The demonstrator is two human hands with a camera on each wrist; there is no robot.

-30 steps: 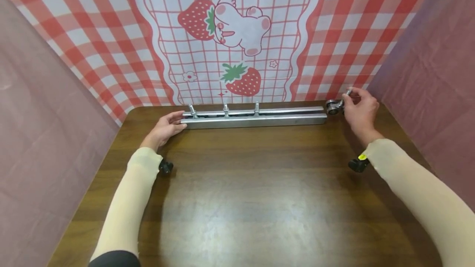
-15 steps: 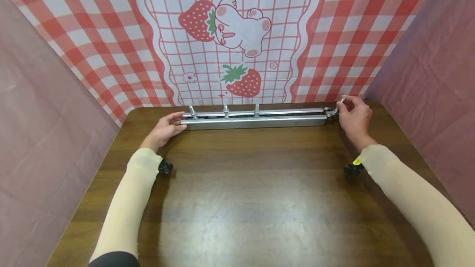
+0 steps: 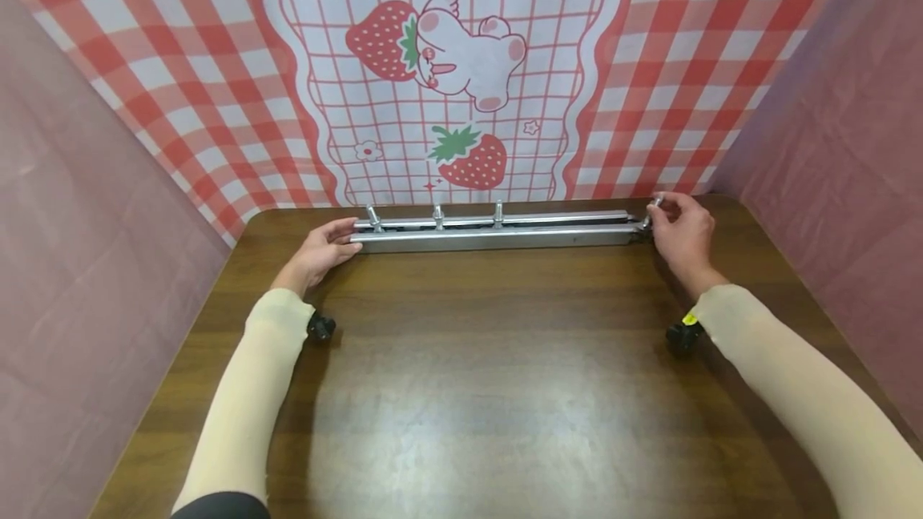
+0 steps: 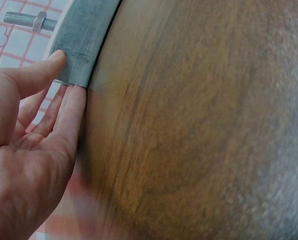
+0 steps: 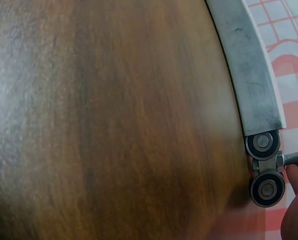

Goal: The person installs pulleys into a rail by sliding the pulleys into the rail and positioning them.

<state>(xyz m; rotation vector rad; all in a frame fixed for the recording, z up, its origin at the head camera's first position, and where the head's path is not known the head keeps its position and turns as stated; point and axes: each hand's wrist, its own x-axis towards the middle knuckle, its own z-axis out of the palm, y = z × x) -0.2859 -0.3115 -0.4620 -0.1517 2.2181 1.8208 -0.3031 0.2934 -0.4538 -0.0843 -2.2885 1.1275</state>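
A straight metal C-channel track (image 3: 461, 242) lies along the back of the table, its slot facing up. Several threaded bolts stand up out of the slot; one bolt (image 4: 26, 21) with a nut shows in the left wrist view. My left hand (image 3: 317, 253) holds the track's left end, thumb on the front face and fingers at the end. With thumb and fingertips my right hand (image 3: 685, 237) pinches the bolt of a roller trolley (image 5: 267, 189) at the right end. One pair of its bearing wheels is partly inside the channel mouth, the other outside.
The brown wooden table (image 3: 461, 375) spreads out in front of the track. A red-and-white checked cloth (image 3: 461, 46) with strawberries hangs right behind it. Pink fabric walls (image 3: 836, 142) stand on both sides.
My right hand has moved left with the roller trolley, from apart from the track's right end to partly inside it. The left hand stays at the left end.
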